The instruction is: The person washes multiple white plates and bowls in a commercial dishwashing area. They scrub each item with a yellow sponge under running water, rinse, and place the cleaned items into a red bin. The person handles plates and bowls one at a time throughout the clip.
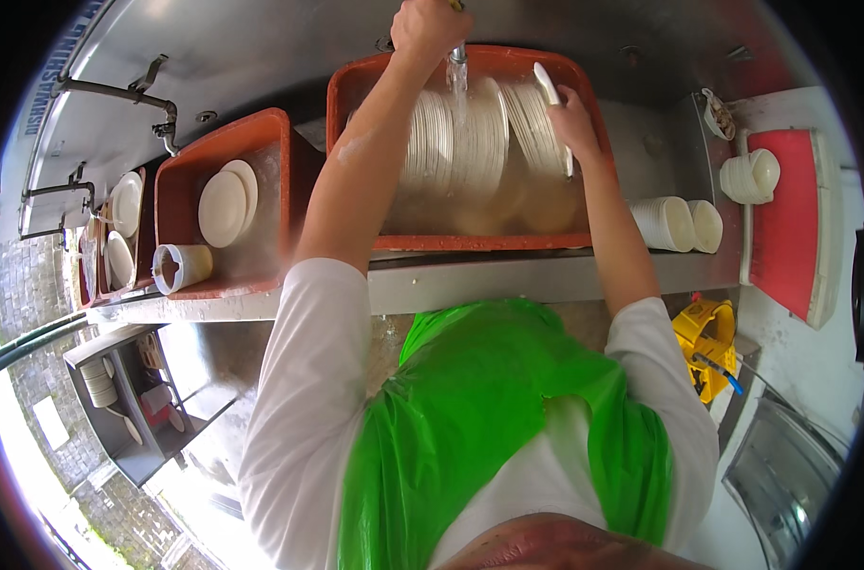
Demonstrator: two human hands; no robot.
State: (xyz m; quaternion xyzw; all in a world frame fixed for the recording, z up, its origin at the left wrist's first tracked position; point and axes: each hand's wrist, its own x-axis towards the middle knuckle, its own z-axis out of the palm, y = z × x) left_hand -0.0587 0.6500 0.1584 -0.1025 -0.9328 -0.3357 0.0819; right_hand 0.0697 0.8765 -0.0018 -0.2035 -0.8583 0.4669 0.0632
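Observation:
My left hand [430, 27] is closed around the top of the metal water tap [458, 53], at the back of the large orange-red plastic tub [481, 242]. Water runs from the spout into the tub. Several white plates [432, 135] stand on edge in rows in cloudy water there. At the tub's right side my right hand [573, 122] grips a white plate [546, 84], seen nearly edge-on, beside the right row of plates [528, 128]. The fingers of the left hand are partly hidden.
To the left, a second orange-red tub [286, 185] holds two plates [223, 206] and a plastic container [182, 268]. More plates [127, 203] lie farther left. Stacked white bowls [667, 222] stand right of the large tub, other bowls [752, 177] by a red board [784, 228]. A yellow mop bucket [706, 342] is below.

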